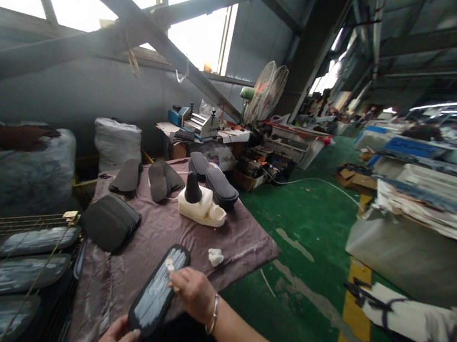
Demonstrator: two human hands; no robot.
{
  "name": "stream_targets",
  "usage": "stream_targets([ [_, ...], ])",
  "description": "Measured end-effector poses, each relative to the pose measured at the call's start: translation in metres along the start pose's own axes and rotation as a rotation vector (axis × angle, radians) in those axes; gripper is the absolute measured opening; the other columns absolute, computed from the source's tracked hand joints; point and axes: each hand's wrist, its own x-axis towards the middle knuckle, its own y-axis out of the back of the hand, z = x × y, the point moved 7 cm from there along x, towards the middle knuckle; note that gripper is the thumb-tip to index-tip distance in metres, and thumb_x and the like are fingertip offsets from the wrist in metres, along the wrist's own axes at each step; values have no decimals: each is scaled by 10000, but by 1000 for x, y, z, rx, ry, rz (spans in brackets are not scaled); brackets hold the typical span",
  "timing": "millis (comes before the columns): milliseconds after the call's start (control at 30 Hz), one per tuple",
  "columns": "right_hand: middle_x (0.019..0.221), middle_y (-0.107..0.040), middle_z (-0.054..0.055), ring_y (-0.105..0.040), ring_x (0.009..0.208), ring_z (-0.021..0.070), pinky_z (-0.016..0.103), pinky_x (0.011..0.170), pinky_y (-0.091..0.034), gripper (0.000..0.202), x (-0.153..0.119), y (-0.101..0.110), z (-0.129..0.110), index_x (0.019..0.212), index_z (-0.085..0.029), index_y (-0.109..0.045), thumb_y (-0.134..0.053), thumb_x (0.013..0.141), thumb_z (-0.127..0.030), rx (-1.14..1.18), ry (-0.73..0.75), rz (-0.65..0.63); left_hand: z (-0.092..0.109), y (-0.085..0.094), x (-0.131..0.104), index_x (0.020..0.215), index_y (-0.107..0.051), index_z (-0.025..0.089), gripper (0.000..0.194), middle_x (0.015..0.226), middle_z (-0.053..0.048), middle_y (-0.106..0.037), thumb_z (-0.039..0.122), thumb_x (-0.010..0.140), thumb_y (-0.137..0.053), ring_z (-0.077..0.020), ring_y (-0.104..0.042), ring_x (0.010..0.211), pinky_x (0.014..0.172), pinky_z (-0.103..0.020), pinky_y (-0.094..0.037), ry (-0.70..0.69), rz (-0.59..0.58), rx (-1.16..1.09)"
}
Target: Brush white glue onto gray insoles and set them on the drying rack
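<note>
A long dark pad (152, 294) with rounded ends lies slanted at the near edge of the cloth-covered table, its middle streaked with whitish paste. My left hand (119, 337) grips the pad's lower end between thumb and fingers. In my right hand (195, 292), which wears a silver bangle, is a small brush (171, 269) whose tip touches the paste near the pad's upper end. Further back stands a cream glue container (198, 207) with a black cone on it. A crumpled white wad (215, 257) sits to the right of the pad.
Stacks of dark pads (110, 223) stand on the table (244, 240)'s left and back. At the left, a wire rack (53, 221) holds pasted pads. Behind are a small machine (201, 122) and a fan (264, 91). Green floor (302, 220) lies to the right.
</note>
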Motion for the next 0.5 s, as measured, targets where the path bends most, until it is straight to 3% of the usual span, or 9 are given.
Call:
stream_targets([
  [100, 827, -589, 73, -541, 765, 188, 286, 689, -451, 175, 1, 8, 10, 1056, -135, -515, -396, 935, -178, -33, -65, 65, 11, -3, -6, 838, -644, 155, 459, 784, -61, -684, 319, 435, -787, -231, -622, 783, 627, -283, -502, 6, -44, 21],
  [233, 783, -587, 52, -538, 707, 174, 271, 647, -451, 141, -2, -2, -9, 991, -149, -535, -413, 927, -176, 39, 85, -37, 18, -9, -12, 831, -657, 148, 448, 803, -64, -687, 286, 426, -791, -240, -620, 824, 667, -290, -504, 68, -108, 23],
  [300, 808, -595, 49, -540, 717, 172, 271, 662, -457, 141, -2, -3, -9, 1005, -157, -535, -419, 927, -176, 82, 90, -30, 18, -7, -13, 848, -654, 150, 441, 810, -65, -687, 286, 446, -772, -232, -616, 820, 656, -283, -497, 43, -64, 23],
  [433, 885, -603, 86, -556, 800, 195, 300, 716, -473, 221, 2, 0, 17, 1129, -142, -502, -403, 934, -173, 67, -36, 92, 11, -5, -10, 856, -647, 150, 438, 770, -60, -678, 304, 457, -742, -210, -608, 747, 606, -268, -471, -32, 32, 18],
  [500, 878, -604, 91, -557, 796, 199, 303, 705, -480, 229, 2, -5, 17, 1131, -134, -505, -399, 932, -174, 72, -15, 61, 7, -4, -8, 848, -646, 153, 428, 777, -57, -675, 304, 458, -739, -199, -602, 724, 589, -261, -462, -37, 43, 15],
])
